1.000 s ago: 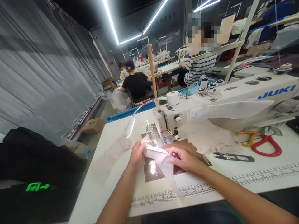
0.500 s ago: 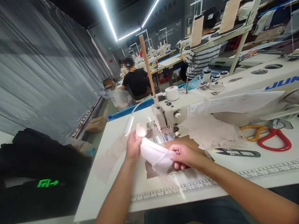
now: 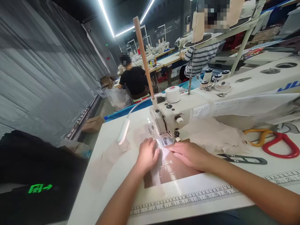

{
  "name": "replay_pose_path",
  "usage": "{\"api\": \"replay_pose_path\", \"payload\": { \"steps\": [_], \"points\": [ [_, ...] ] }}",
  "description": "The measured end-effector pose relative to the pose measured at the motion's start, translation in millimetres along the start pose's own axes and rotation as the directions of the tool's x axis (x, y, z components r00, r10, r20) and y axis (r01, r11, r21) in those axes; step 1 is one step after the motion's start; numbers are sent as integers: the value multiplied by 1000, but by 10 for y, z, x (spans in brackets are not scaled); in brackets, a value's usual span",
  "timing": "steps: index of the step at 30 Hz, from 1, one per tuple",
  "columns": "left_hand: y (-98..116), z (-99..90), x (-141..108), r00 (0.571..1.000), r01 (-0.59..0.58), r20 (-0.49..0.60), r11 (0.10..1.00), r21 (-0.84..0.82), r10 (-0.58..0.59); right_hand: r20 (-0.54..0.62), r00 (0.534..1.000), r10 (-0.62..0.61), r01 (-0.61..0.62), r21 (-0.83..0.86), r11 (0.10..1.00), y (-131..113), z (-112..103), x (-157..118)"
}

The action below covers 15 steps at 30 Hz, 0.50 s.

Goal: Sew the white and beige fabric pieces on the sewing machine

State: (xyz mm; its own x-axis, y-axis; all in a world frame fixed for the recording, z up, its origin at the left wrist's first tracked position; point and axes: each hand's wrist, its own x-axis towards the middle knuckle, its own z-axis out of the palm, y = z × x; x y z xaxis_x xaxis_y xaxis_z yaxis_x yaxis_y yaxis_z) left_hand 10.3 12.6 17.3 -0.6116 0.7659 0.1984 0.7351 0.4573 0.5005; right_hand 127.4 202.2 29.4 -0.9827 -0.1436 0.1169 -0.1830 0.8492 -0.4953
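A thin white cloth [image 3: 156, 172] lies over the brown plate [image 3: 180, 170] in front of the sewing machine [image 3: 161, 120]. My left hand [image 3: 148, 153] presses on the cloth's left side, palm down, its fingers pointing at the machine's needle area. From the right, my right hand [image 3: 189, 155] rests flat with its fingertips on the cloth's edge, close to the presser foot. The needle itself is too small to make out. Pale sheer pieces [image 3: 109, 159] lie on the table left of my left hand.
Right of my right hand lie black thread snips [image 3: 243, 159], red-handled scissors [image 3: 281, 145] and a pale cloth heap [image 3: 215, 134]. A lit lamp [image 3: 124, 131] leans over the table's left part. A ruler strip [image 3: 187, 200] runs along the front. Two people sit farther back.
Both hands have moved from holding the white cloth up to pressing it down by the needle area. The cloth has come down onto the plate. The view has shifted slightly.
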Motion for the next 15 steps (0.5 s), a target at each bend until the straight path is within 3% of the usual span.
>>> {"api": "replay_pose_path", "payload": {
  "steps": [2,8,15],
  "points": [
    [-39,28,91,998,-45,50,998,54,42,-14,999,-41,40,-111,993,27,79,32],
    [-193,-42,267,977,-147,172,984,103,128,-59,996,-65,55,-169,984,156,271,-3],
    [-123,-24,305,986,-117,126,990,81,106,-101,992,-75,53,-207,977,167,293,49]
  ]
}}
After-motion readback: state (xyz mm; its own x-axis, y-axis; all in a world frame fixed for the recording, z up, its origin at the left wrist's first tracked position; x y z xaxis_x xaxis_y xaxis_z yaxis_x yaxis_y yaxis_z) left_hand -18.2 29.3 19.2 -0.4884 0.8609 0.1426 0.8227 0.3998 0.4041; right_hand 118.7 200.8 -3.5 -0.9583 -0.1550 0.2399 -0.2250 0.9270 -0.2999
